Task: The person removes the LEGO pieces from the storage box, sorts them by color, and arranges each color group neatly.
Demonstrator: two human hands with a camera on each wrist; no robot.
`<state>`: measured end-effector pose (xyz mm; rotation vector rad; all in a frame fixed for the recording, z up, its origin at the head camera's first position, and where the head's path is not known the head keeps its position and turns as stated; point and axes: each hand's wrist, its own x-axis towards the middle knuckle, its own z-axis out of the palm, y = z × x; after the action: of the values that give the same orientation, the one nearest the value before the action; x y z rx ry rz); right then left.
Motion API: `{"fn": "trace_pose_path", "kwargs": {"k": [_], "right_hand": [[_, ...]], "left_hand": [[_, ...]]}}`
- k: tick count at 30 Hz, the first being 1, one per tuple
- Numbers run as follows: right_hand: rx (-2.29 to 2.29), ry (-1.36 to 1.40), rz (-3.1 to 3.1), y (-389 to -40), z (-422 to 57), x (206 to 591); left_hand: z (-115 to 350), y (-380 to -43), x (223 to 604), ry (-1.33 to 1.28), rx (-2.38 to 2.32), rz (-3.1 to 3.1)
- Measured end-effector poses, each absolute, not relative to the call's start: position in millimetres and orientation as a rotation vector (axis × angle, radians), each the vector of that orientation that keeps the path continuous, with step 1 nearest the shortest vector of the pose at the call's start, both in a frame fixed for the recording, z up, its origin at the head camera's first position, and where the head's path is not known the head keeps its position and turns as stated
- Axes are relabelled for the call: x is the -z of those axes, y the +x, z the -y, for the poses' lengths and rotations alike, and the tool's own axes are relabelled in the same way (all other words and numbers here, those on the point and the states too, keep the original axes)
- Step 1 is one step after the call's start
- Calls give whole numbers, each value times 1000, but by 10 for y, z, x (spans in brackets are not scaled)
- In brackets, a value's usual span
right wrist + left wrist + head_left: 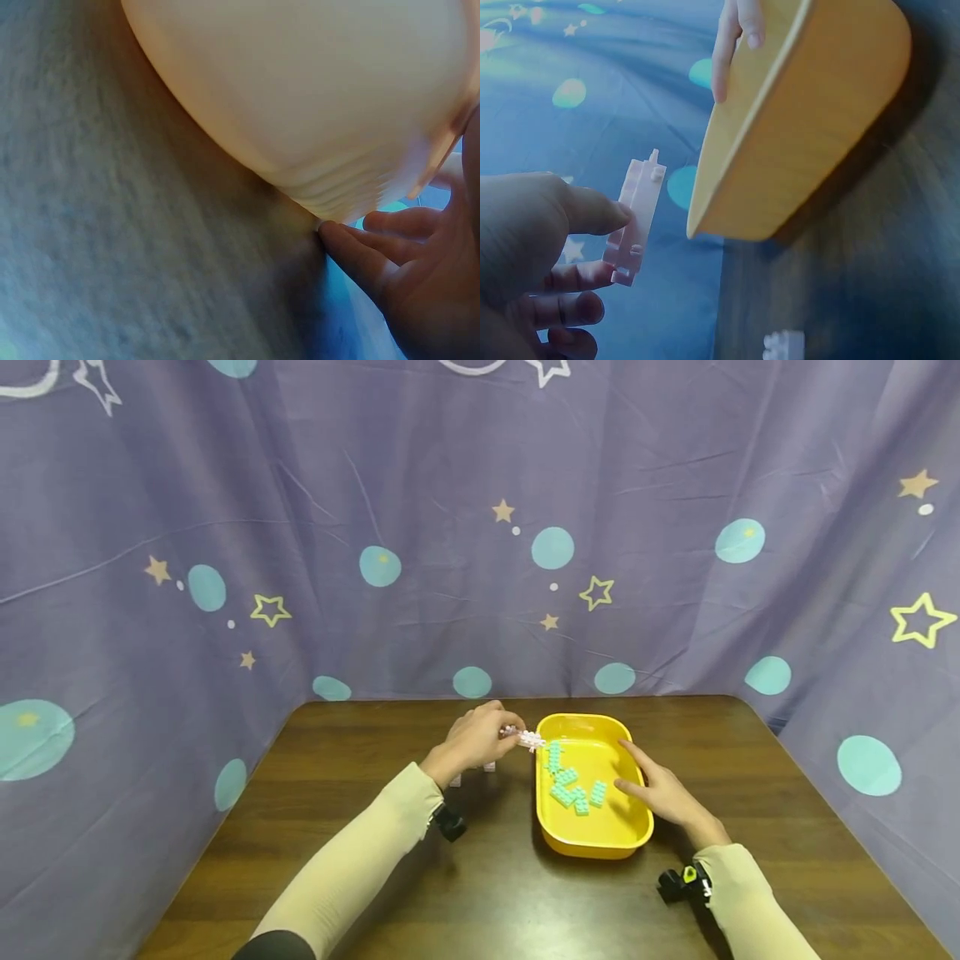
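My left hand [480,737] pinches a pale pink toy building block piece [637,221] between thumb and fingers, beside the left rim of a yellow bin [592,844]. The other fingers of this hand curl loosely below the piece in the left wrist view. Several mint-green toy blocks [564,794] lie inside the bin, mostly toward its left side. At the bin's right rim is my right hand [663,793], its fingers spread and fairly straight. Its fingertips reach over the rim in the head view; how firmly they touch the wall cannot be told.
Small pale pink blocks [490,767] rest on the brown wooden table [480,902], partly behind my left forearm. A purple curtain [450,468] with stars and dots hangs behind and along the table's sides. Each wrist carries a black camera [672,885].
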<state>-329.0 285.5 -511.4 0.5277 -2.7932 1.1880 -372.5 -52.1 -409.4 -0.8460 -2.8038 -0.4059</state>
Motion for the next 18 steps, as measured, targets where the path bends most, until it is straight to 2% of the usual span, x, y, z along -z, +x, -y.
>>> {"fn": "trace_pose_path", "kwargs": {"k": [18], "right_hand": [[-1176, 520, 2801, -3297, -2851, 5134]], "left_hand": [[882, -3585, 4457, -737, 467, 2871]]}}
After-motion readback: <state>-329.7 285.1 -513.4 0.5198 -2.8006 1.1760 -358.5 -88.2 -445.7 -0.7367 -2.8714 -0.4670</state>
